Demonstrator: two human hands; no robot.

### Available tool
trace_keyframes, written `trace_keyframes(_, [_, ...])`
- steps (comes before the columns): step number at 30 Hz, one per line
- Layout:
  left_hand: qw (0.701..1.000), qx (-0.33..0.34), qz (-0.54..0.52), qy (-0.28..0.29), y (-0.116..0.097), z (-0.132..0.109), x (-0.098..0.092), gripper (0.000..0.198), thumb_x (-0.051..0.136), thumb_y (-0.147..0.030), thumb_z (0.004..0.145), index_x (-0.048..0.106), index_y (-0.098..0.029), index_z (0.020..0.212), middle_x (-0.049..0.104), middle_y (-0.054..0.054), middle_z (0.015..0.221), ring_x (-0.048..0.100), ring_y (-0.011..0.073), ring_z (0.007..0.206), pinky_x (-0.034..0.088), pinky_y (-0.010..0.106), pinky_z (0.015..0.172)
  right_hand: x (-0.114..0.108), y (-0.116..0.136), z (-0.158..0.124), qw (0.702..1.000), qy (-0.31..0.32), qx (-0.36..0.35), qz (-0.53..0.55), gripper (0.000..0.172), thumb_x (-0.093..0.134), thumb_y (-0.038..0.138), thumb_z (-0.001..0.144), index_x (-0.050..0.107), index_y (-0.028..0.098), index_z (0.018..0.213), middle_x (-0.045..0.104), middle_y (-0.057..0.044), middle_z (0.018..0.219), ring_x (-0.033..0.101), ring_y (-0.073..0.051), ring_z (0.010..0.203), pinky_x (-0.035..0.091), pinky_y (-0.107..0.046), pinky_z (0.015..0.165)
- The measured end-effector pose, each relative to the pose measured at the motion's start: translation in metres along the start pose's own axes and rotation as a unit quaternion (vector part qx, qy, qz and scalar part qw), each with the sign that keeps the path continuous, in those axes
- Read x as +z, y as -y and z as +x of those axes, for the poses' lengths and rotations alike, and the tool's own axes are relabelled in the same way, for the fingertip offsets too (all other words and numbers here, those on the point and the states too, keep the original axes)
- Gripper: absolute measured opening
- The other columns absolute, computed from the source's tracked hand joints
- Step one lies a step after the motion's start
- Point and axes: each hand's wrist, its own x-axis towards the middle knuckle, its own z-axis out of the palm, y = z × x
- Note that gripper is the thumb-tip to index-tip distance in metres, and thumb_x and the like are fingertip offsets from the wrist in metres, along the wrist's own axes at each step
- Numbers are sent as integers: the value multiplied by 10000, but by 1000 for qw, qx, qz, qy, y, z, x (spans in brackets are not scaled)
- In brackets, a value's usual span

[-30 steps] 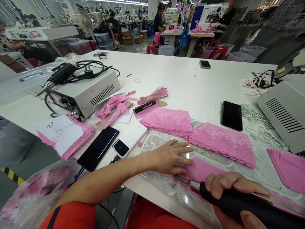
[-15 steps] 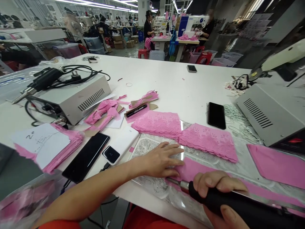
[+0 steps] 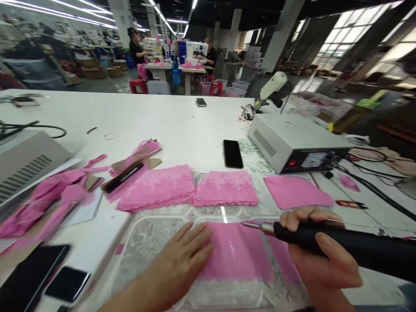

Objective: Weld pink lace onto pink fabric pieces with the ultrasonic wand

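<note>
Smooth pink fabric panel [image 3: 237, 255]: laid on glossy grey-patterned mat [image 3: 146, 242], between the hands
Left hand [image 3: 178, 264]: unclenched, rested on panel's left side
Right hand [image 3: 307, 266]: long black-handled, metal-tipped tool [image 3: 370, 248] gripped

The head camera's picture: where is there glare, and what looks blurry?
In the head view, a bright streak of glare lies on the glossy mat just beyond the pink cloth by the left hand, and the far windows glow pale; also in the head view, the pink bundle toward the left edge looks smeared, while the lace stacks are clearer.
</note>
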Motion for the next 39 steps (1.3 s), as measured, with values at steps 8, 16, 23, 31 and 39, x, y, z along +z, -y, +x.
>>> trace_keyframes(8, [994, 71, 18, 80, -15, 33, 16, 417, 530, -216, 971, 513, -115, 1375, 512, 158, 1443, 494, 332, 1336, 484, 537, 1041, -36, 12, 8, 996, -78, -27, -13, 152, 628, 244, 612, 674, 208, 752, 590, 0, 718, 530, -133, 517, 457, -315, 487])
trace_keyframes(16, [987, 99, 61, 108, -19, 43, 27, 585, 571, -438, 968, 409, -199, 1476, 381, 127, 1541, 405, 320, 1401, 456, 525, 1064, -49, 9, 2, 997, -81, -17, 4, 144, 656, 263, 674, 667, 209, 807, 575, -3, 745, 543, -134, 539, 477, -333, 524])
trace_keyframes(23, [986, 111, 70, 102, -17, 43, 32, 623, 554, -492, 965, 378, -220, 1497, 363, 114, 1557, 366, 305, 1428, 412, 515, 1102, -51, 6, 1, 997, -69, -24, 13, 151, 640, 259, 684, 655, 198, 822, 578, -2, 751, 553, -135, 542, 478, -327, 518])
trace_keyframes(31, [983, 123, 97, 96, -18, 43, 34, 700, 634, -531, 902, 407, -211, 1482, 388, 131, 1540, 416, 326, 1397, 461, 530, 1044, -42, -1, 4, 997, -62, -37, 6, 150, 627, 245, 718, 660, 202, 858, 591, -3, 790, 565, -127, 568, 501, -327, 556])
trace_keyframes(39, [987, 111, 76, 90, -18, 42, 35, 711, 648, -534, 892, 409, -212, 1479, 387, 130, 1543, 411, 323, 1400, 407, 527, 1093, -36, -5, 0, 999, -31, -26, -13, 127, 625, 233, 755, 644, 211, 879, 582, 1, 813, 584, -131, 617, 520, -321, 597])
